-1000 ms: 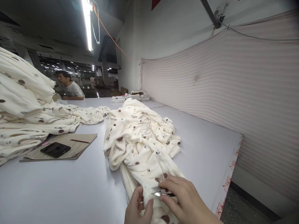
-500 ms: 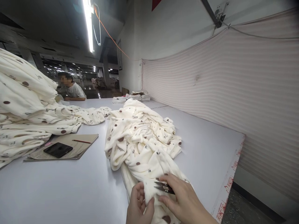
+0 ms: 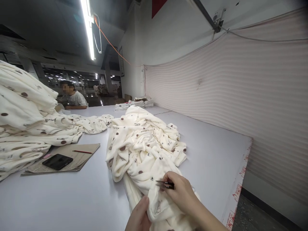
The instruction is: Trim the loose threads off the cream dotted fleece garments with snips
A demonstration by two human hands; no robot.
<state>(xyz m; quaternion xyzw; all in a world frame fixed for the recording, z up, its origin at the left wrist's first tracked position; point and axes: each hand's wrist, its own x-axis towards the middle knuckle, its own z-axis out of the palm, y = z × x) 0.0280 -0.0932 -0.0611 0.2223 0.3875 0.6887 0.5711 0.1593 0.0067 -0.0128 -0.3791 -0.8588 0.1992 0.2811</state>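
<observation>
i see my right hand (image 3: pixel 181 192) low in the view, its grip closed around a small pair of thread snips (image 3: pixel 165 184) whose metal blades point left over the cloth. my left hand (image 3: pixel 139 216) sits at the bottom edge, its grip pinched on a fold of the cream garment (image 3: pixel 141 150), just beside the right hand with the fabric bunched between them. the garment is a soft cream piece with brown dots and small dark prints, lying crumpled along the middle of the white tabletop (image 3: pixel 211 150) and running from my hands away toward the far end. to the left, a tall pile of the same spotted cloth (image 3: pixel 26 122) rests on the tabletop, and in front of it lies a black phone (image 3: pixel 57 161) on a brown paper folder (image 3: pixel 72 154) with a red pencil (image 3: pixel 82 151) on top. at the far end there are small stacks of folded pieces (image 3: pixel 134 103) near the wall. a striped cloth covering (image 3: pixel 240 96) hangs along the right side. another person (image 3: pixel 73 98) sits at the far left end of the tabletop, well apart from me.
</observation>
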